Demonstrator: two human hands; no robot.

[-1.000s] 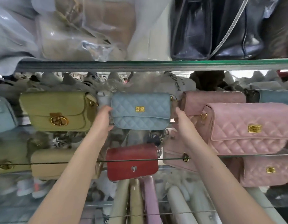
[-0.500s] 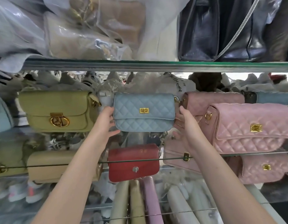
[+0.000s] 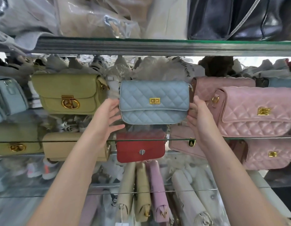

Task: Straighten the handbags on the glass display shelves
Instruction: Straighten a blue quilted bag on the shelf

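Note:
A light blue quilted handbag [image 3: 153, 101] with a gold clasp stands upright in the middle of the glass shelf [image 3: 264, 137]. My left hand [image 3: 107, 116] holds its left end and my right hand [image 3: 198, 119] holds its right end, fingers wrapped around the sides. An olive-green handbag [image 3: 66, 93] with a round gold clasp stands to the left. A large pink quilted handbag [image 3: 255, 111] stands to the right, with a second pink bag [image 3: 223, 84] behind it.
An upper glass shelf [image 3: 157, 46] carries plastic-wrapped bags and a black bag [image 3: 231, 17]. Below are a red handbag [image 3: 140, 148], a beige bag [image 3: 64, 145], more pink bags [image 3: 270, 154] and upright wallets [image 3: 141, 193]. A pale blue bag [image 3: 7, 97] sits far left.
Both hands have kept their hold on the blue bag and shifted it slightly right and level. The view has tilted up a little.

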